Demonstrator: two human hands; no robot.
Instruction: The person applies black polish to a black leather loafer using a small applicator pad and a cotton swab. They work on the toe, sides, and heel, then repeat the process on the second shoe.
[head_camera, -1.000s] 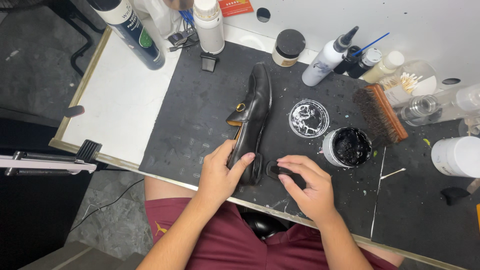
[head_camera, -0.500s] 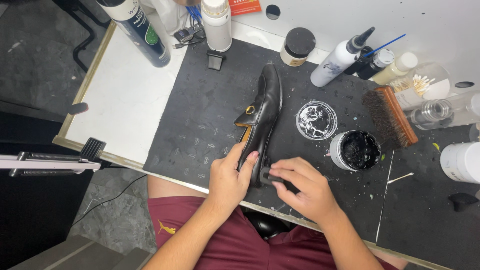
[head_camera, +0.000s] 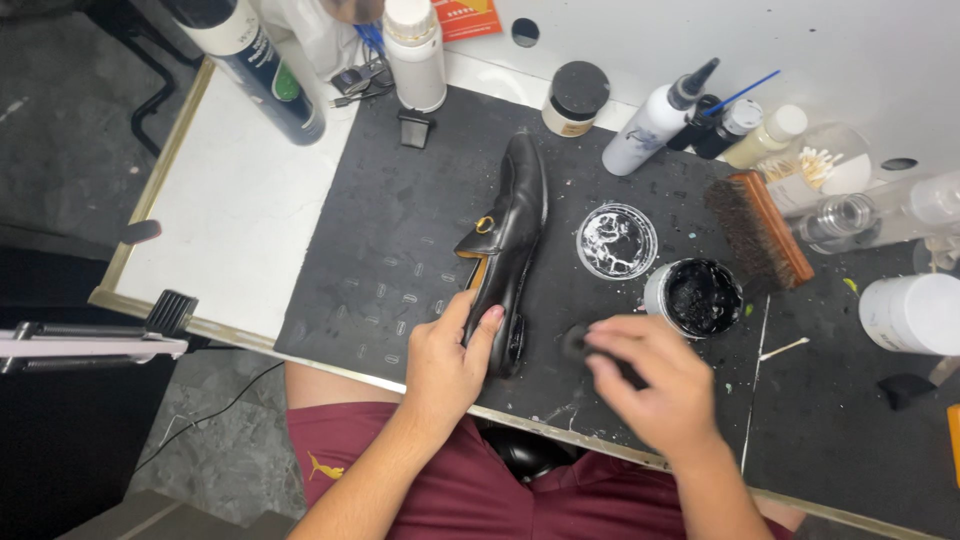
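Shoe: 1 black loafer (head_camera: 508, 240) with a gold buckle, lying on its side on the dark work mat (head_camera: 400, 240), toe pointing away from the person, heel at the near edge.
Left hand: left hand (head_camera: 447, 363) wrapped around the heel end of the shoe, thumb on the near side and fingers curled over the top, pinning it to the mat.
Right hand: right hand (head_camera: 662, 385) blurred, fingers bunched together around a small dark applicator (head_camera: 577, 342), just beside the heel; whether the applicator touches the shoe, I cannot tell.
Polish: 1 open jar of black polish (head_camera: 696, 296) near the right hand, its lid (head_camera: 617, 239) lying face up between jar and shoe.
Brush: 1 wooden-backed bristle brush (head_camera: 760, 228) beyond the jar.
Bottles: 1 white squeeze bottle (head_camera: 655, 118) and 1 dark-capped jar (head_camera: 575, 97) along the far edge of the mat.
Table: white tabletop (head_camera: 245, 200) to the left of the mat.
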